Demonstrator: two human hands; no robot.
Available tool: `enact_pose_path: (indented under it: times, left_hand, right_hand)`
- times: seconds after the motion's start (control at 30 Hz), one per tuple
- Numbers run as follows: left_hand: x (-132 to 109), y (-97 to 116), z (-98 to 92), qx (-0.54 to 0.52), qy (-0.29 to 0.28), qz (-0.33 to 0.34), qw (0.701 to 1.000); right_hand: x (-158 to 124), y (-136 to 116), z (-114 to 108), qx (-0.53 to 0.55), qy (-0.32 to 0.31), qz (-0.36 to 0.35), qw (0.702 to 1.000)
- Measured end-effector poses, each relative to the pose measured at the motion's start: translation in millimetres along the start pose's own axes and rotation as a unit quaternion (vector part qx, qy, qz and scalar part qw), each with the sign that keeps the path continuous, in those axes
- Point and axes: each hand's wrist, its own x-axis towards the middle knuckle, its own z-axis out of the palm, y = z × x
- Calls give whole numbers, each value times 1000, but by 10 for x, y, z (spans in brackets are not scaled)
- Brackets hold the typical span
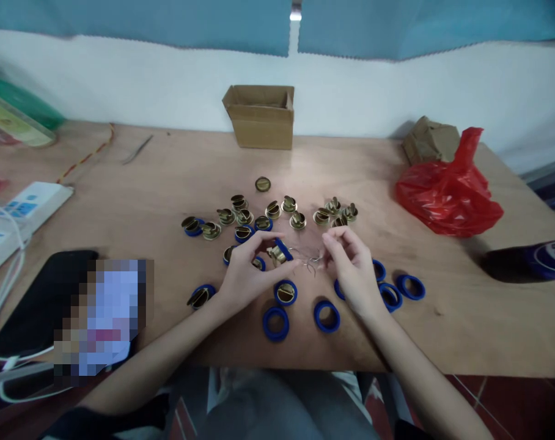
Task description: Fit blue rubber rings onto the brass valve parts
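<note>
My left hand (250, 272) is closed round a small brass fitting with a blue ring (280, 250), held just above the wooden table (167, 183). My right hand (351, 266) pinches a thin wire spring (310, 261) close to that fitting. Several brass fittings (268, 214) lie scattered beyond my hands, some seated in blue rings. Several loose blue rings (327, 315) lie near my wrists and to the right.
An open cardboard box (260, 116) stands at the back centre. A red plastic bag (447, 189) and a brown paper packet (431, 139) sit at the back right. A phone (39, 299), a power strip (16, 217) and cables occupy the left side.
</note>
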Motion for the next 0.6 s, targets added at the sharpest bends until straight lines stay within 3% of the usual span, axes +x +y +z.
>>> enact_pose_path:
  times: [0.2, 0.3, 0.4, 0.6]
  left_hand:
    - [18, 19, 12, 149, 22, 161, 975]
    - [29, 33, -36, 171, 22, 193, 966]
    - [101, 85, -191, 179, 40, 152, 971]
    - [250, 202, -723, 240, 109, -12, 965]
  right_hand:
    - [-1, 51, 16, -35, 13, -14, 999]
    - [-4, 64, 33, -46, 20, -18, 999]
    - [-10, 55, 34, -51, 33, -26, 998]
    - [-38, 60, 40, -64, 41, -41, 996]
